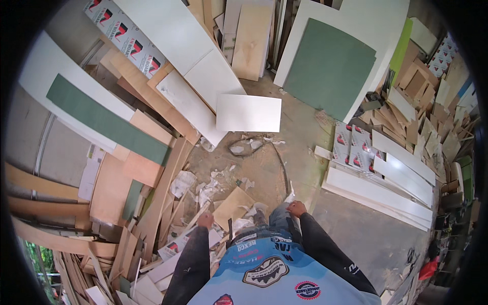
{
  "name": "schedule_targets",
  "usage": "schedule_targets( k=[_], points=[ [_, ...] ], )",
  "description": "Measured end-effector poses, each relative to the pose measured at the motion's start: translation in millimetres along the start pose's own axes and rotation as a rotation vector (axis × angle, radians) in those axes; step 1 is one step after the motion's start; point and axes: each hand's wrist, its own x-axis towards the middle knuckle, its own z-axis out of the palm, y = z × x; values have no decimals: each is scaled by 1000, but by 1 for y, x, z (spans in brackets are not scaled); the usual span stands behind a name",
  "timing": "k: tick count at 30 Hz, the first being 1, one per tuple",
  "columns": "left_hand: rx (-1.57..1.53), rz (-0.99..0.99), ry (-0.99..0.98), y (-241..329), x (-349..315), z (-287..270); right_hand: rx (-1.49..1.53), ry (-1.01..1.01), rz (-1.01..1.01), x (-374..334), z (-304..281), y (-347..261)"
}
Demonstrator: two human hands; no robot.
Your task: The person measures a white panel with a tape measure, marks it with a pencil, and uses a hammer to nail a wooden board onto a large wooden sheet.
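My left hand (206, 220) hangs low beside my body, above scraps of board and torn paper. Its fingers point down and away, so their pose is hidden. At my right thigh, my right hand (296, 208) has its fingers curled in; whether anything is inside them does not show. Just beyond it are a small white piece (291, 192) and the end of a dark cable (282, 165), which loops across the floor. I cannot tell whether the hand touches either one. Ahead of me, a white rectangular panel (249, 113) is beside long leaning white boards (175, 38).
Leaning boards crowd the left, including a long green strip (109, 119). A large green panel (330, 68) leans against a white sheet at the back right. Stacked white strips (376, 195) lie to my right, with a heap of offcuts (427, 112) beyond. Torn paper (183, 183) litters the floor.
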Motion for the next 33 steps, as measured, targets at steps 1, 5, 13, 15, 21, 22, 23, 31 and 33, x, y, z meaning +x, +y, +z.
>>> schedule_targets(
  k=[1, 5, 13, 15, 21, 22, 23, 31, 33],
  points=[
    [12, 104, 200, 24, 40, -20, -38, -23, -28, 23, -8, -25],
    [-433, 82, 158, 190, 143, -65, -193, -124, -73, 121, -16, -65],
    [-451, -69, 91, 291, 362, -113, -411, -551, 0, 368, -58, -198],
    [-580, -167, 121, 295, 427, -109, -524, -564, 77, 402, -98, -263],
    [-108, 45, 190, 232, 612, -99, -557, -584, 1, 527, -106, -227],
    [-242, -95, 215, 247, 646, -87, -526, -608, 60, 546, -114, -225],
    [-363, -222, 251, 272, 682, -84, -473, -622, 121, 553, -128, -231],
    [-567, -600, 316, 316, 870, -52, -484, -538, 194, 606, -190, -262],
    [-598, -528, 180, 289, 882, -70, -495, -553, 169, 623, -198, -269]
  ],
)
